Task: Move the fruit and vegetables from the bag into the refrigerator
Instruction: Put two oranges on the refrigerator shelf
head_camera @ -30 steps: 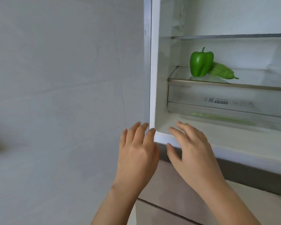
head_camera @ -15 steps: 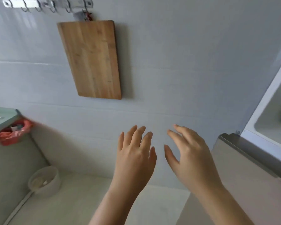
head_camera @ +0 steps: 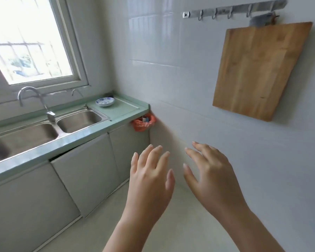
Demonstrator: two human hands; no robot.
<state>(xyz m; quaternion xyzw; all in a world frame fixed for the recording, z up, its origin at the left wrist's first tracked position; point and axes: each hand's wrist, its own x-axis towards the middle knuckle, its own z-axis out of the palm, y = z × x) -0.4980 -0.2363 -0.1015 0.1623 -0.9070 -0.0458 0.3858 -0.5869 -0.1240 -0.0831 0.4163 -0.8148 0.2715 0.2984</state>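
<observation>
Head view gives me a white-tiled kitchen corner: a green countertop (head_camera: pixel 116 113) with two steel basins (head_camera: pixel 78 120), one faucet (head_camera: pixel 35 100), one blue-patterned dish (head_camera: pixel 105 102) at its far right corner. One wooden cutting board (head_camera: pixel 258 70) hangs under a hook rail (head_camera: pixel 233 10). An orange-red bag (head_camera: pixel 144 122) hangs crumpled at the counter's right end. My left hand (head_camera: pixel 151 179) and right hand (head_camera: pixel 213 177) hover spread, holding nothing.

Single head view, looked forward-down from standing height toward tiled wall corner; sink (head_camera: pixel 44 130) counter left, cutting board (head_camera: pixel 258 70) right.
</observation>
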